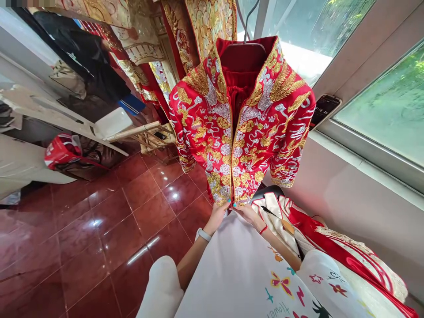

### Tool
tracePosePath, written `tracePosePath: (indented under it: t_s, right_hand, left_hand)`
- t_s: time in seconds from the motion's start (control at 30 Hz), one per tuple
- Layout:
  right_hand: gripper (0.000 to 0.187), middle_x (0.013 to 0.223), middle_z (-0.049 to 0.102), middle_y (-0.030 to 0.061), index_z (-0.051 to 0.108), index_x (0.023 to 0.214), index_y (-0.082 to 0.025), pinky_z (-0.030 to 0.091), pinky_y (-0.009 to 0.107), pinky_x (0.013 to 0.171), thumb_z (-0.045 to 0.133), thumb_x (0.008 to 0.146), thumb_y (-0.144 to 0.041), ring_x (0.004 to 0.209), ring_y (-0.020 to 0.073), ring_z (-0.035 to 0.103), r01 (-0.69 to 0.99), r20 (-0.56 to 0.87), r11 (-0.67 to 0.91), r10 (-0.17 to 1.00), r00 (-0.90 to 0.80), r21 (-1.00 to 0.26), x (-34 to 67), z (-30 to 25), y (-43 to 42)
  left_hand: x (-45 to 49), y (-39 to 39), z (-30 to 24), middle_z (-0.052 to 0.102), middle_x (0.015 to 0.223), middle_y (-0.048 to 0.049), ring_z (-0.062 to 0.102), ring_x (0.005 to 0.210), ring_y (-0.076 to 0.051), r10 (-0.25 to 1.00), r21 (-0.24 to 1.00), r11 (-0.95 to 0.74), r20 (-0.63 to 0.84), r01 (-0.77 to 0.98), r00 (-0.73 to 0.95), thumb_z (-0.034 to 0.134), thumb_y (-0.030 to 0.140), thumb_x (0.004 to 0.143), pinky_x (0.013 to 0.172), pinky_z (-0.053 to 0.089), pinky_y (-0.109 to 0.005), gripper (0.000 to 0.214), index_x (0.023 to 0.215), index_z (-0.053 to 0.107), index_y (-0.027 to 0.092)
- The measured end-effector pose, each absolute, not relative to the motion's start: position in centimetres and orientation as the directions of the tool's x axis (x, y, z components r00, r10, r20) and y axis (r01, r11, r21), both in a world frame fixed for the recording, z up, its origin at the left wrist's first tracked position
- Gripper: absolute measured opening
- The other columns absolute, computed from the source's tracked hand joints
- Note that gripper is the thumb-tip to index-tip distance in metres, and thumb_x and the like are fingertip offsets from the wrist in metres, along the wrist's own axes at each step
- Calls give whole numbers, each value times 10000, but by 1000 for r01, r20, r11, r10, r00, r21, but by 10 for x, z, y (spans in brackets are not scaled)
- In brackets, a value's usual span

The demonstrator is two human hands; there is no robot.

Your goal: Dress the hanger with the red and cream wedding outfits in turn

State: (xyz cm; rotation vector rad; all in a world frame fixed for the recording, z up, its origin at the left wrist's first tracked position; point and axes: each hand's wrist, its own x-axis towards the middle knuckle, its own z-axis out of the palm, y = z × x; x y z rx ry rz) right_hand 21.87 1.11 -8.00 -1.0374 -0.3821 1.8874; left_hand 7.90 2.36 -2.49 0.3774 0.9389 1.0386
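A red jacket [232,128], thickly embroidered in gold and silver, hangs on a dark hanger [247,45] before me. Its front edges nearly meet, and dark red cloth shows inside the collar. At the bottom hem, my left hand [218,214] pinches the left front edge, thumb on top. Close beside it, my right hand [247,213] pinches the right front edge the same way. The two thumbs almost touch at the opening. My fingers behind the hem are hidden.
Gold and red embroidered garments [145,31] hang at the back. A bamboo stand [149,137] and a red bag [62,152] are on the left. Folded white and red clothes [318,234] lie at the right below the window. A phone [326,108] leans on the window frame.
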Motion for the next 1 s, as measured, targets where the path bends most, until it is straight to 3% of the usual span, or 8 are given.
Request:
tracePosePath:
  t_s: [0.33, 0.53, 0.87, 1.0]
  right_hand:
    - [417, 833, 747, 25, 739, 845, -198, 549, 364, 785, 952, 517, -344, 755, 182, 669, -587, -489, -502, 850, -198, -635, 214, -70, 11]
    - [407, 928, 755, 33, 735, 880, -227, 543, 377, 828, 940, 546, -337, 898, 223, 685, -622, -465, -470, 866, -185, -627, 210, -67, 10]
    - [419, 915, 746, 27, 724, 904, -241, 551, 374, 794, 930, 562, -367, 841, 211, 673, -614, -494, -497, 848, -194, -613, 205, -74, 8]
    - [459, 867, 738, 21, 709, 927, -232, 533, 381, 845, 927, 547, -368, 866, 214, 672, -625, -471, -425, 876, -103, -654, 199, -76, 7]
  left_hand:
    - [78, 21, -27, 746, 1173, -97, 681, 1100, -250, 866, 694, 474, -480, -541, 142, 900, 285, 633, 1016, 496, -395, 564, 1158, 723, 180]
    - [77, 20, -37, 756, 1143, -112, 683, 1103, -268, 888, 742, 443, -440, -504, 133, 892, 317, 646, 974, 512, -386, 523, 1124, 738, 172]
    - [67, 23, -53, 772, 1077, -95, 694, 1090, -277, 868, 752, 477, -483, -455, 112, 905, 291, 631, 1001, 500, -409, 507, 1100, 749, 178]
    - [65, 26, -64, 777, 1031, -98, 690, 1089, -286, 880, 783, 457, -467, -422, 87, 936, 263, 567, 1023, 484, -426, 532, 1057, 755, 161]
